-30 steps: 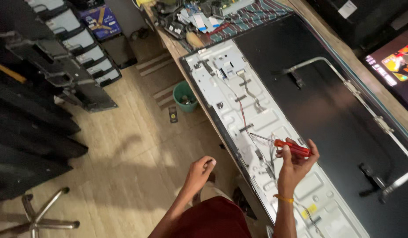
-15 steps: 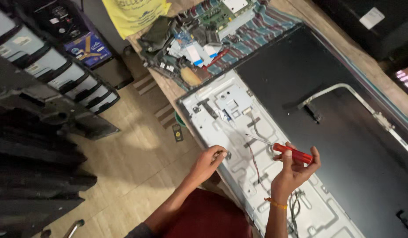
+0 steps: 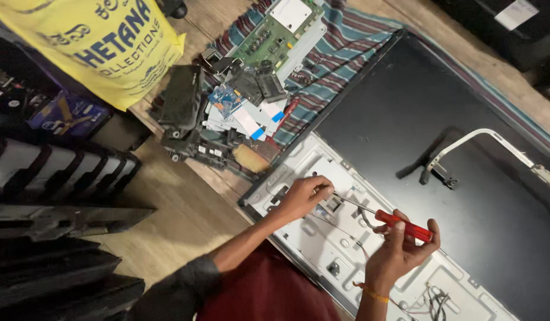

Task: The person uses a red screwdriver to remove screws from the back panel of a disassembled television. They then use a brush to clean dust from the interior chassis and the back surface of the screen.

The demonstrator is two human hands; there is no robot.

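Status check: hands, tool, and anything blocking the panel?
Right hand gripping red-handled screwdriver. Left hand pinching its tip against white metal chassis. Loose wires lie nearby, not blocking.

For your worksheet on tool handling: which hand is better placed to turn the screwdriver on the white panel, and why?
The right hand, probably: it grips the red handle of the screwdriver. The left hand only pinches the shaft near its tip on the panel, steadying it.

Wooden bench [image 3: 465,41] under striped cloth [image 3: 340,59], dismantled television [image 3: 417,154].
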